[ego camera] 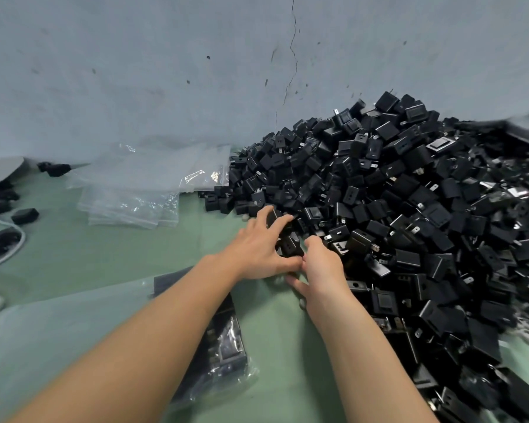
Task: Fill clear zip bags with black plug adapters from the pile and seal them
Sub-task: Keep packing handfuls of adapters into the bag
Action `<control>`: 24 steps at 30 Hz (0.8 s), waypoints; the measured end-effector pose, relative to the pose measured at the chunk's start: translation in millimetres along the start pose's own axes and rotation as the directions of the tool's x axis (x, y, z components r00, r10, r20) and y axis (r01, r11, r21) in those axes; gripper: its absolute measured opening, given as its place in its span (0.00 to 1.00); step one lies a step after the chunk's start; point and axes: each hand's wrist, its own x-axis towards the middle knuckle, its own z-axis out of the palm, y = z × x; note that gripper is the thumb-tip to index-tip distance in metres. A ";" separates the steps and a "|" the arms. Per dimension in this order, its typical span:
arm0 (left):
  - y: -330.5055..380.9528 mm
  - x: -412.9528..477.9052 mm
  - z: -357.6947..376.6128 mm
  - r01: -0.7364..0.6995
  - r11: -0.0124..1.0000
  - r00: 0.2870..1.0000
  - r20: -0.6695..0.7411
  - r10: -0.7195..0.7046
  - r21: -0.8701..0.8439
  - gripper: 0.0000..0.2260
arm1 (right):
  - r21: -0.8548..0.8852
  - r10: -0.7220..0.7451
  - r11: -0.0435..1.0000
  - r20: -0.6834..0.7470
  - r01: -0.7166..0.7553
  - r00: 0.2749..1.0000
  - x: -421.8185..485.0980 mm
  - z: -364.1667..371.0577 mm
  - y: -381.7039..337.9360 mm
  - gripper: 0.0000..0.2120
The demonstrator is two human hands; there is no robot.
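Bare left hand [257, 251] and right hand [322, 268] (forearms [153, 331] too).

Bare green surface [83, 257] between empty bags [141, 190] and filled bag [226, 346]; adapter pile [394, 193] solid rightward.

wall [135, 71]: grey, cracked | surface [74, 254]: green | white cable [23, 238]: far left

Soft, even, dim-cool light; wide-angle bending and blur toward the edges, glare on the empty bags [141, 181].
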 end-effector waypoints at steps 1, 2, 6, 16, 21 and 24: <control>-0.4 0.9 -0.5 0.001 1.000 1.000 0.006 -0.001 -0.010 0.40 | -0.013 -0.012 1.000 0.001 0.012 1.000 0.8 0.5 0.8 0.09; -0.5 2.1 -1.2 -0.002 1.000 1.000 0.011 0.002 -0.016 0.39 | -0.011 -0.019 1.000 0.006 0.019 1.000 1.2 1.2 1.3 0.08; 2.1 -0.1 0.1 -0.077 0.995 0.996 -0.034 0.079 0.064 0.30 | 0.083 -0.014 0.996 0.048 0.010 0.999 -1.0 5.9 2.7 0.09; 19.9 -2.2 6.2 -0.045 0.985 0.998 -0.046 0.053 0.167 0.21 | 0.278 0.013 0.960 0.026 -0.019 1.000 -4.6 9.8 1.4 0.10; 28.4 3.7 12.8 0.005 0.979 0.994 -0.112 0.018 0.203 0.21 | 0.401 0.052 0.911 0.123 -0.098 0.991 -2.7 6.5 3.2 0.08; 27.1 2.5 15.8 -0.008 0.989 0.984 -0.176 0.035 0.149 0.20 | 0.460 0.062 0.879 0.161 -0.130 0.985 -0.5 1.4 3.1 0.10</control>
